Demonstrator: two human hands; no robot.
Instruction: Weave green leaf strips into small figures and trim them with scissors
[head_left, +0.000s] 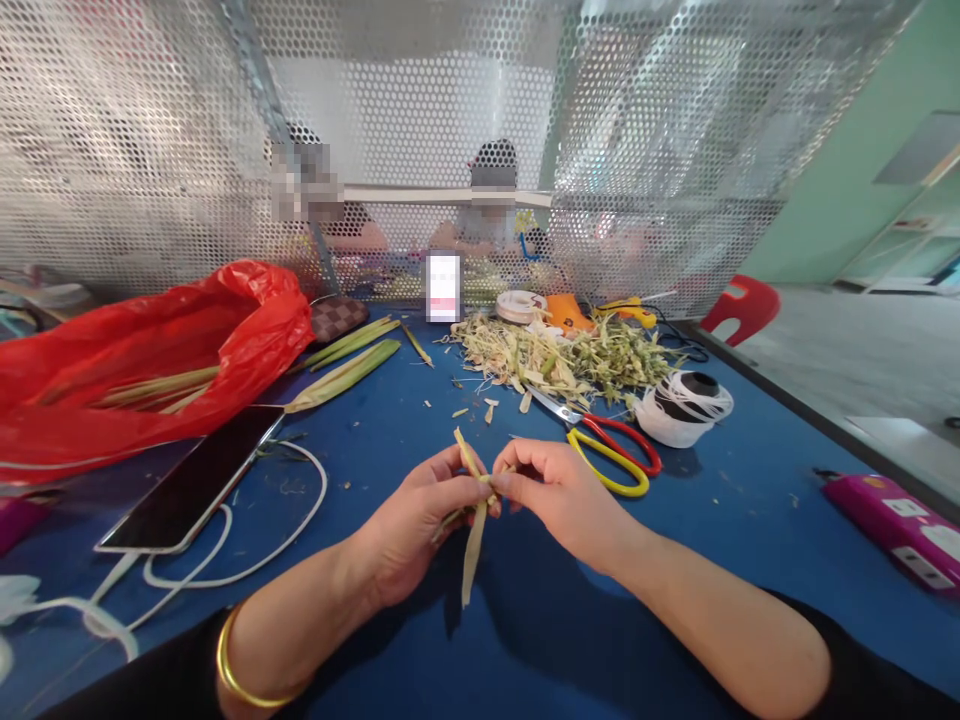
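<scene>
Above the blue table [390, 640], both hands meet on a small bundle of pale dried leaf strips [474, 545]. My left hand [424, 515] pinches the bundle between thumb and fingers; a gold bangle circles that wrist. One strip pokes up past the fingers and a longer end hangs down below them. My right hand [555, 490] is closed, with thumb and forefinger pinching the strip where it crosses the bundle. The fingers partly hide how the strips are folded. Scissors [592, 430] with red and yellow handles lie just beyond my right hand.
A pile of leaf scraps [555, 360] spreads at the back, beside a white spool of string [679, 408]. At left are a red plastic bag [247, 330], green leaves [352, 372], and a tablet [195, 490] with a white cable. A lit phone [443, 287] leans on the perforated screen [420, 110].
</scene>
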